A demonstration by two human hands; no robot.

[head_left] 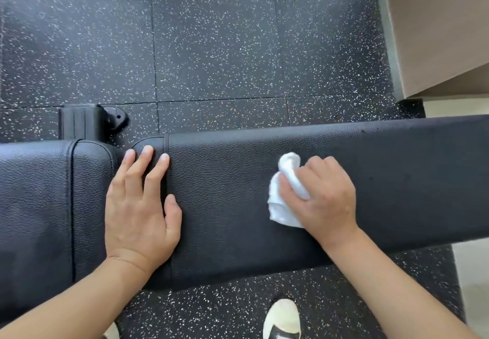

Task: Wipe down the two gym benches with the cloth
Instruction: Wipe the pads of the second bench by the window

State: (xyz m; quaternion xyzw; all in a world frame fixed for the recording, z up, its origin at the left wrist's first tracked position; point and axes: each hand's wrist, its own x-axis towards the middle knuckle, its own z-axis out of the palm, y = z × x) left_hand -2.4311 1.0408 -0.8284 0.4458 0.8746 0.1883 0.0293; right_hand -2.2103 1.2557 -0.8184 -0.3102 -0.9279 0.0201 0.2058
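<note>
Plainly, the long black bench pad of pebbled leatherette [238, 180] lies under both hands and fills the middle of the view, and it is probably the reason for how each hand is set. To the left of the left hand a shorter black seat pad with stitched seams [39, 193] sits end to end with it, a narrow gap between the two; whether this is the same bench or the second one cannot be told.

The left hand [140, 206] lies flat with straight fingers across that gap, holding nothing; it looks like a brace to steady the person, or the pad, while the other hand wipes. The right hand [321, 196] has its fingers curled round a small crumpled white cloth [284, 198], bunched into a wad and pressed against the long pad, so the pressure lands on a small patch of the grain.

Beyond the hands is dark rubber flooring flecked with white [211, 47], and a black metal bench foot [87, 121] shows just past the left fingertips. A beige wall corner [436, 34] stands far off beyond the right hand. Below the right forearm is a white shoe with a dark band [281, 320]. Nothing lies on the pad to block a stroke; only the left hand sits in the cloth's path leftward.
</note>
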